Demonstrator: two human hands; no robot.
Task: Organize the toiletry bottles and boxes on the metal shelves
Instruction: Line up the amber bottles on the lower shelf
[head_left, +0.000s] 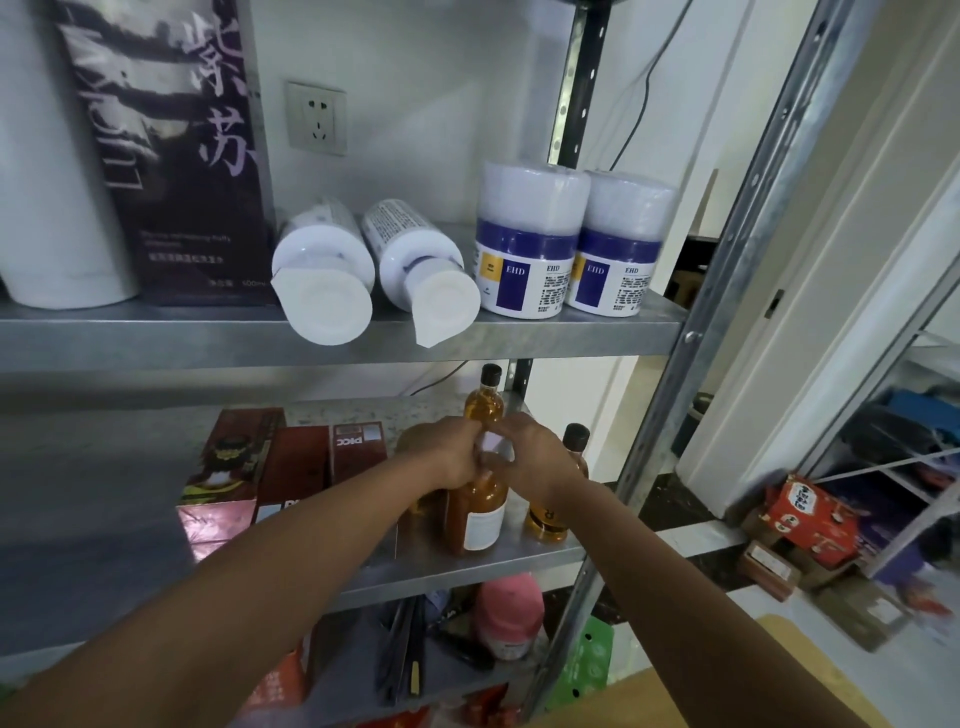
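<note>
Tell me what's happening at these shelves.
A person's left hand and right hand both grip the neck of an amber bottle standing on the middle shelf, among other amber bottles, with red boxes to its left. On the upper shelf two white bottles lie on their sides beside two upright jars.

amber bottles (475, 499), white-and-purple jars (524, 244), dark purple box (176, 156), red boxes (291, 467)

Dark purple box (171, 156), upper shelf: big characters "紫苏". Small print below too blurred.
Left white jar (527, 244) and right white jar (618, 249): "EHD", printed twice on each.
Red box (358, 452), middle shelf: "PICC", upside down.
Right amber bottle (550, 514): single letter "R".
</note>
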